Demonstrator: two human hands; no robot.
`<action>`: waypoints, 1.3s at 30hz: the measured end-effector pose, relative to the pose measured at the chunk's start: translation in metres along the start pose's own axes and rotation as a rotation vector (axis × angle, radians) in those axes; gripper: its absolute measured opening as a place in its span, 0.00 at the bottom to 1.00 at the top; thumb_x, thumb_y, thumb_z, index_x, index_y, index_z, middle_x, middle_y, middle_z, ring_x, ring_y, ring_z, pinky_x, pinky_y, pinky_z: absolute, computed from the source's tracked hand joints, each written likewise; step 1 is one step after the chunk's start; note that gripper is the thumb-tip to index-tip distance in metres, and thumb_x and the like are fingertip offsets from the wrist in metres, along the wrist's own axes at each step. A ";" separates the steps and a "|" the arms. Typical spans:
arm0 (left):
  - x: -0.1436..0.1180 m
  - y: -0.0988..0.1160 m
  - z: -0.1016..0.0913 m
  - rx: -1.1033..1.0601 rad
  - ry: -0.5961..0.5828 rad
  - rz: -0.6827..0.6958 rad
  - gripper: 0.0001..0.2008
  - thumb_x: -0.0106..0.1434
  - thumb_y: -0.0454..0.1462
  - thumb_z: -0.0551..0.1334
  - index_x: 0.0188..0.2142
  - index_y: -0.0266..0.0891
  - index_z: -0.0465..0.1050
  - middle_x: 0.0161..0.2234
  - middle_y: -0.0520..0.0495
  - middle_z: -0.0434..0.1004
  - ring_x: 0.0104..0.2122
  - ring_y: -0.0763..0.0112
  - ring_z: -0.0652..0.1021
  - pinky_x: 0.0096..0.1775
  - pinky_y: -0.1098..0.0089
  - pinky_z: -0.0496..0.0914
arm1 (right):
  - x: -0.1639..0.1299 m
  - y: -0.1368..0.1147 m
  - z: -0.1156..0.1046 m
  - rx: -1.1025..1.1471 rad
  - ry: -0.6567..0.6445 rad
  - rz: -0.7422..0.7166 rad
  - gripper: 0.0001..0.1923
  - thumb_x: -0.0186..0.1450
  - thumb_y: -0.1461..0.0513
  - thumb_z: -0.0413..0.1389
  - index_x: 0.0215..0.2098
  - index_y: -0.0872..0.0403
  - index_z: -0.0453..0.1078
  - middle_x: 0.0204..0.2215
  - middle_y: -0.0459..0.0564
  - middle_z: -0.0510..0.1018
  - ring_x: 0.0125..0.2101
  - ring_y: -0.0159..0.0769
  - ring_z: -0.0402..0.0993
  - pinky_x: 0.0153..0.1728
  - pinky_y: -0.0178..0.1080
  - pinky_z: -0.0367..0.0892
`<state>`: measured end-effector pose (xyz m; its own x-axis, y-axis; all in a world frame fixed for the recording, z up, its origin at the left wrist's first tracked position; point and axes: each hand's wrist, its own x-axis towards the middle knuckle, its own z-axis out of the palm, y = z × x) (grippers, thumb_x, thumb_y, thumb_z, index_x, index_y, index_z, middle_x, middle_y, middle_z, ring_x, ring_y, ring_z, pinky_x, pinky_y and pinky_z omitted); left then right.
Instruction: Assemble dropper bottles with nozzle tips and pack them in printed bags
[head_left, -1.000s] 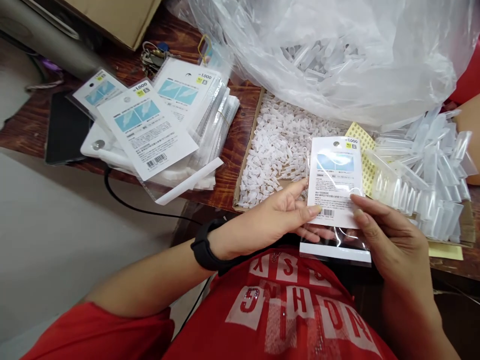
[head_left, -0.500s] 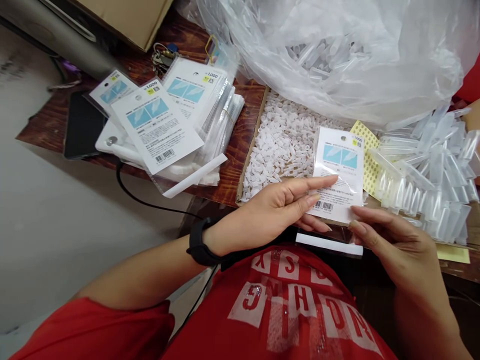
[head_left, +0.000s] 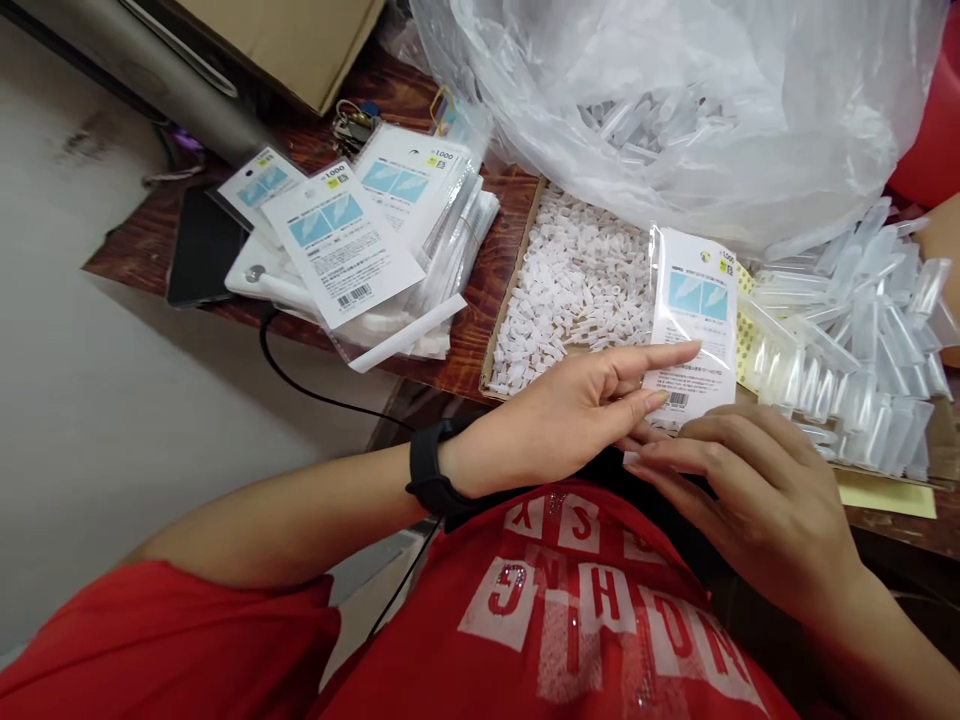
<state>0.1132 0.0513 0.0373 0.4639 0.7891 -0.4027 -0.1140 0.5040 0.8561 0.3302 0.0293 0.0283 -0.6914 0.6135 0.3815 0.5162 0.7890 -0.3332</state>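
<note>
My left hand (head_left: 577,415) holds a clear packet with a white printed card (head_left: 694,320) inside, thumb on the card's face, fingers behind it. My right hand (head_left: 757,500) lies curled over the packet's lower end, fingers pressing its bottom flap, which is hidden under them. The packet stands tilted over the front edge of a shallow cardboard tray (head_left: 504,320). A black watch (head_left: 427,470) is on my left wrist.
The tray holds several small white plastic pieces (head_left: 570,285). Clear plastic tubes (head_left: 847,340) pile at the right, beneath a big clear bag (head_left: 675,110). A stack of finished packets (head_left: 367,245) lies on the wooden table at the left, beside a black phone (head_left: 202,245) and keys (head_left: 352,120).
The packet has risen and tilted more upright. My right hand has moved from its side down over its bottom flap, covering the white strip. The view has shifted left.
</note>
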 end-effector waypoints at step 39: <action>0.023 -0.002 -0.006 -0.232 0.053 -0.201 0.22 0.74 0.29 0.63 0.65 0.40 0.74 0.38 0.46 0.88 0.34 0.72 0.86 0.43 0.70 0.80 | 0.009 0.016 -0.018 -0.032 -0.277 -0.074 0.07 0.79 0.63 0.52 0.47 0.51 0.72 0.41 0.52 0.82 0.39 0.41 0.78 0.41 0.42 0.73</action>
<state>0.1189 0.0707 0.0245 0.4515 0.6799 -0.5778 -0.2249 0.7134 0.6637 0.3414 0.0480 0.0416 -0.8370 0.5256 0.1521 0.4723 0.8344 -0.2843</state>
